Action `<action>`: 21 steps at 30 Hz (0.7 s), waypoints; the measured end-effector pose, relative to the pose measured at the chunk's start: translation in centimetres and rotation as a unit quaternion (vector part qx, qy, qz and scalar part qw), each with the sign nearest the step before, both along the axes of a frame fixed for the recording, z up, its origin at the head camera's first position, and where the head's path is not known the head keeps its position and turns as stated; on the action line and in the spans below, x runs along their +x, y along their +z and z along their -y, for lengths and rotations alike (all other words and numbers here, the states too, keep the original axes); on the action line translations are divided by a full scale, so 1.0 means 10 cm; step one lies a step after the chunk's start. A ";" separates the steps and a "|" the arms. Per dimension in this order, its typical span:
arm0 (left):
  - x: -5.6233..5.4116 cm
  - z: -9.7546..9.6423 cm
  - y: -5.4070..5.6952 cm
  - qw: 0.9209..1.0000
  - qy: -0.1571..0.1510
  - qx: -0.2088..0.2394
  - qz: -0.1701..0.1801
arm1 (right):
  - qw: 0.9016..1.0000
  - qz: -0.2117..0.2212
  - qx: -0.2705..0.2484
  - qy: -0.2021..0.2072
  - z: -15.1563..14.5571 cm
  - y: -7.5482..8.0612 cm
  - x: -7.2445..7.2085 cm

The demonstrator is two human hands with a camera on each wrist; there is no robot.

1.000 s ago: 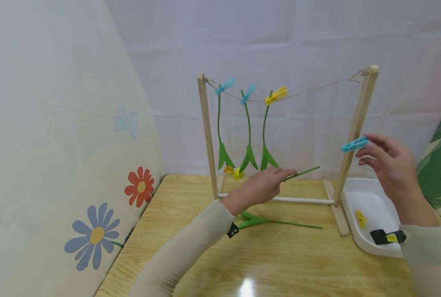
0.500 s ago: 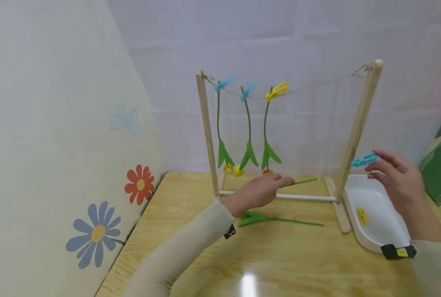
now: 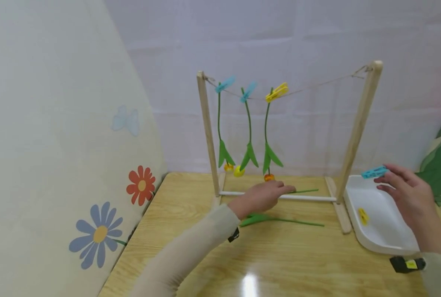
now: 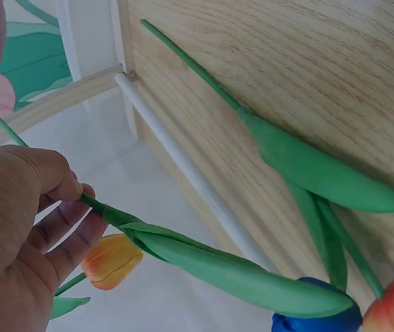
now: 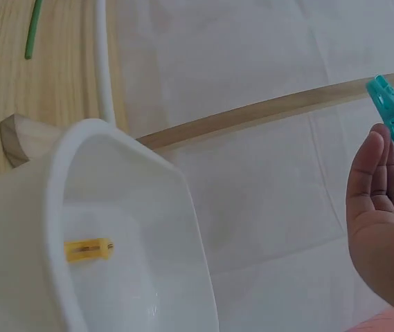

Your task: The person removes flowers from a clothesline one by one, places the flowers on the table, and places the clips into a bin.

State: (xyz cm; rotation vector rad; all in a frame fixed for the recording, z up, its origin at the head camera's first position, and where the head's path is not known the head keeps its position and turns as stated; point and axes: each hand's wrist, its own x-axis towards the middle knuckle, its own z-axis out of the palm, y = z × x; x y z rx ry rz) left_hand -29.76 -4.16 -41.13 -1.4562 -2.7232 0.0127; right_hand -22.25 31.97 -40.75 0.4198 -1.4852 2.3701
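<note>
My left hand (image 3: 261,196) pinches the green stem of an artificial tulip (image 4: 231,270), low near the rack's white crossbar; a blue flower head shows behind its leaf tip in the left wrist view. Between the fingertips of my right hand (image 3: 409,194) is a blue clothespin (image 3: 374,172), held above the white tray. Another artificial tulip (image 3: 294,222), with a red-orange head in the left wrist view, lies on the table in front of the crossbar. Three tulips hang head down from the string, held by two blue clothespins (image 3: 248,92) and a yellow clothespin (image 3: 277,92).
The wooden rack (image 3: 359,132) stands on the table (image 3: 287,255), its string running between two posts. Right of it, the white tray (image 3: 354,231) contains a yellow clothespin (image 3: 363,216). A pale cloth hangs behind; a flower-printed panel (image 3: 57,144) borders the left side.
My right hand has moved down and to the right with the blue clothespin, from beside the right post to above the tray. My left hand has lowered the tulip toward the crossbar.
</note>
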 end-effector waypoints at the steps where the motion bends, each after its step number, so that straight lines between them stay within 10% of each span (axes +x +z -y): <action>1: 0.00 0.00 -0.02 1.000 -0.003 0.002 -0.004 | 1.000 0.003 -0.002 0.002 -0.02 -0.02 0.01; 21: 0.03 -0.12 -0.30 1.000 0.021 -0.012 -0.008 | 0.990 0.096 0.079 -0.065 -0.24 -0.31 0.08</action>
